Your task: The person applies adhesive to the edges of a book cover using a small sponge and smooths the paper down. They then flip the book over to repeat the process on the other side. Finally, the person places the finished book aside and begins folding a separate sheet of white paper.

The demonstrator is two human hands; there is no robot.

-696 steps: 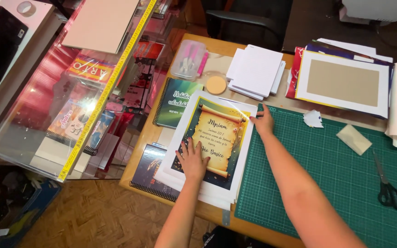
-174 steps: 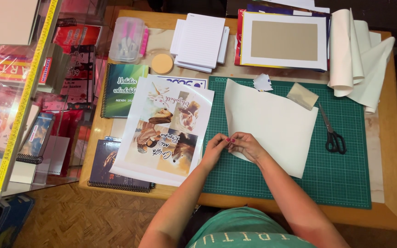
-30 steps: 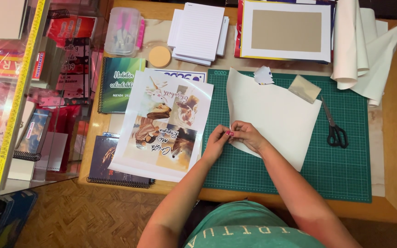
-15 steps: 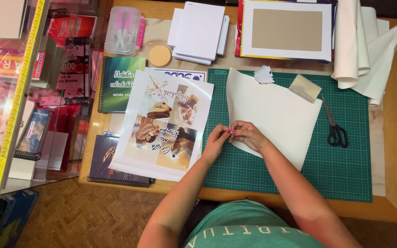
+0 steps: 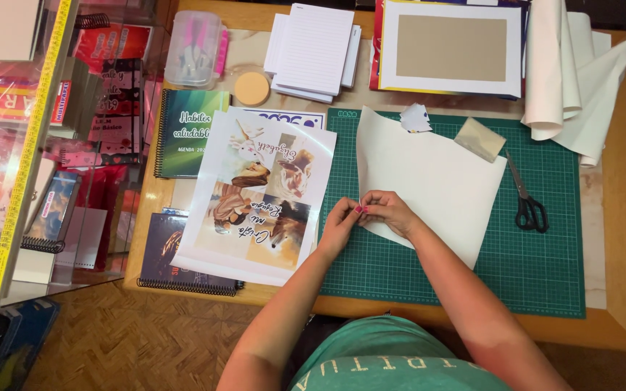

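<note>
A cream sheet (image 5: 429,177) lies on the green cutting mat (image 5: 472,275). Both hands meet at its near left corner. My left hand (image 5: 340,223) pinches the corner with its fingertips. My right hand (image 5: 389,211) rests on the sheet's edge and also pinches that corner. Left of the mat lies a large printed picture sheet (image 5: 255,195) showing a figure and horses.
Black scissors (image 5: 527,206) lie right of the sheet. A beige scrap (image 5: 478,137) and a torn white bit (image 5: 415,117) sit at the mat's top. Rolled cream sheets (image 5: 566,72), a framed board (image 5: 451,49), lined paper (image 5: 316,49), a round disc (image 5: 252,88) and notebooks (image 5: 186,130) surround the mat.
Hands stay at the sheet's corner, fingers shifting only slightly. Much earlier, a different printed sheet lay under the hands.
</note>
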